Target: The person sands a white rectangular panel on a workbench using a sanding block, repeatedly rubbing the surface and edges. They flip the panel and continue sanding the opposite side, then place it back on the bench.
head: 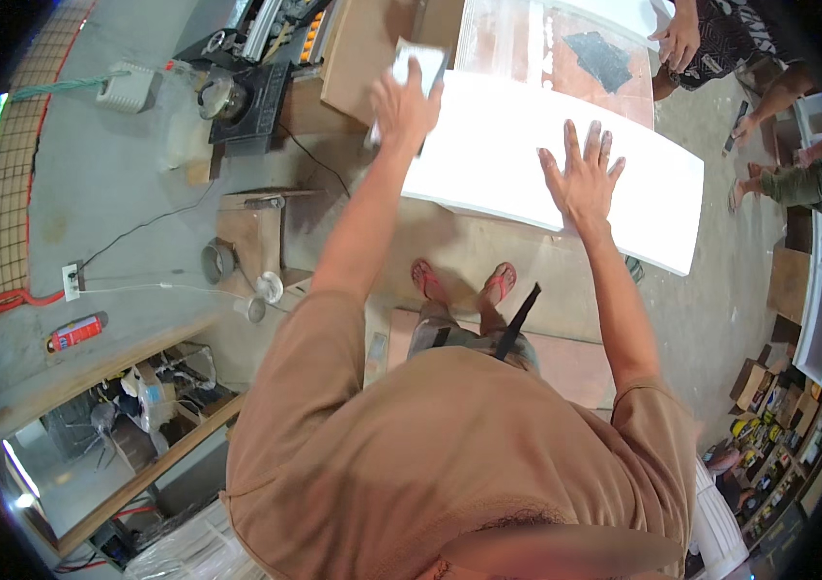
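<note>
My left hand [408, 109] lies over a pale flat pad [421, 59], perhaps a sanding block or folded sandpaper. Its fingers and thumb reach around the pad, at the left end of a long white panel [490, 159]. The pad's underside is hidden. On the panel's right half, my right hand [586, 174] rests palm down with fingers spread and nothing in it. The fingertips look dusted with white. Beneath the panel's far side is a reddish board [592, 105] bearing a dark grey sheet [598, 61].
Beyond the panel another person's hand [677, 40] hangs near a second white panel [621, 11]. Farther right, a co-worker's hand [743, 130] holds a dark tool. Left are a black stove [248, 105] with a kettle [222, 99], cords, and a red can [76, 333].
</note>
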A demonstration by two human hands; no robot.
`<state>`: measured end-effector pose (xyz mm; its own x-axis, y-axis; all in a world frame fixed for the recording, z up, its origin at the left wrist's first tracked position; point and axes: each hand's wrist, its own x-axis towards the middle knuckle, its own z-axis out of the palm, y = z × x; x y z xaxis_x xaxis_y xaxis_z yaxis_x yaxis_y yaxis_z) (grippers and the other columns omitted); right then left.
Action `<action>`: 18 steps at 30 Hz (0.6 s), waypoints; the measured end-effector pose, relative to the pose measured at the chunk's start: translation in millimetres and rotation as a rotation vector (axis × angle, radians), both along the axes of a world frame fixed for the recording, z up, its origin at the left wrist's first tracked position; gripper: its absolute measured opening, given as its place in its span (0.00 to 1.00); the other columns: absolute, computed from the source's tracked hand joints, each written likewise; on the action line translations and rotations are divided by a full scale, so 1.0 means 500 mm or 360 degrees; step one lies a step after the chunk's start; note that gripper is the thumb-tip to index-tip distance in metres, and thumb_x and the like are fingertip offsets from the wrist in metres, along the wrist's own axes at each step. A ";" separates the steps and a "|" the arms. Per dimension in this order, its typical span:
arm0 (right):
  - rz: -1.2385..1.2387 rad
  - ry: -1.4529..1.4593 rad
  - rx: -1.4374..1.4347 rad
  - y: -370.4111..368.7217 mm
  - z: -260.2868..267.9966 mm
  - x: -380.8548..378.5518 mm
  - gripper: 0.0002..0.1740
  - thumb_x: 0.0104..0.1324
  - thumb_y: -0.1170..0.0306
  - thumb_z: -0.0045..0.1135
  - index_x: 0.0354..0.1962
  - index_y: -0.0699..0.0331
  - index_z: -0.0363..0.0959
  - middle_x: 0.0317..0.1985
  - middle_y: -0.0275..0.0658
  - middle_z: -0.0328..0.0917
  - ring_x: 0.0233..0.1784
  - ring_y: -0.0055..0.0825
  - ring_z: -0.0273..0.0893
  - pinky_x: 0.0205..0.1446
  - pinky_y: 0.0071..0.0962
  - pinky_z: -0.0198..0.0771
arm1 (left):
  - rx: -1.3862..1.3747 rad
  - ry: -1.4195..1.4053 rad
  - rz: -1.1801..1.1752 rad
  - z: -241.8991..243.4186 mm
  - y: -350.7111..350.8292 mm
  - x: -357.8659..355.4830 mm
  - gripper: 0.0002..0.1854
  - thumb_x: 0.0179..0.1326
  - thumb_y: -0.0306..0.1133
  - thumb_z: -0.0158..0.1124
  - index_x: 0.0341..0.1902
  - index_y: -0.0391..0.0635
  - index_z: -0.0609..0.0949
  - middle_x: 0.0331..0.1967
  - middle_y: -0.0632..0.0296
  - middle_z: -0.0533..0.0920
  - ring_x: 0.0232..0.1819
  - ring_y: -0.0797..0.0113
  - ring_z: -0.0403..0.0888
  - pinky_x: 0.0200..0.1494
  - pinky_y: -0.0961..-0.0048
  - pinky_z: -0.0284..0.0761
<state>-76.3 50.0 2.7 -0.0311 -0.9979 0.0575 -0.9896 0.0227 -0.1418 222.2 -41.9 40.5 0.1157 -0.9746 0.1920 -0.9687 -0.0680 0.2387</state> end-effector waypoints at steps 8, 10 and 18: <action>-0.0053 0.0082 0.0054 -0.008 0.007 0.008 0.49 0.77 0.27 0.34 0.85 0.44 0.52 0.87 0.55 0.43 0.92 0.57 0.33 0.86 0.75 0.27 | 0.0118 -0.0030 -0.0086 -0.035 0.258 0.034 0.38 0.71 0.56 0.67 0.79 0.51 0.74 0.69 0.36 0.71 0.61 0.36 0.71 0.67 0.40 0.68; -0.0033 0.0047 0.0004 -0.010 0.011 0.009 0.49 0.77 0.28 0.34 0.85 0.45 0.52 0.87 0.55 0.42 0.92 0.57 0.32 0.86 0.75 0.27 | -0.0011 -0.0002 -0.0134 -0.030 0.253 0.037 0.37 0.70 0.55 0.67 0.78 0.51 0.75 0.69 0.37 0.71 0.61 0.36 0.71 0.67 0.40 0.68; -0.0018 0.0008 0.0007 -0.004 0.005 0.007 0.48 0.77 0.29 0.36 0.85 0.46 0.52 0.88 0.55 0.41 0.92 0.57 0.31 0.86 0.75 0.25 | 0.0009 0.0039 0.0010 -0.032 -0.068 -0.033 0.37 0.73 0.55 0.64 0.79 0.51 0.73 0.65 0.37 0.74 0.66 0.38 0.71 0.69 0.44 0.68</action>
<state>-72.8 47.7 5.1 -0.0422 -0.9977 0.0532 -0.9900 0.0346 -0.1367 205.4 -76.1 24.7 0.1266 -0.9748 0.1835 -0.9622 -0.0757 0.2617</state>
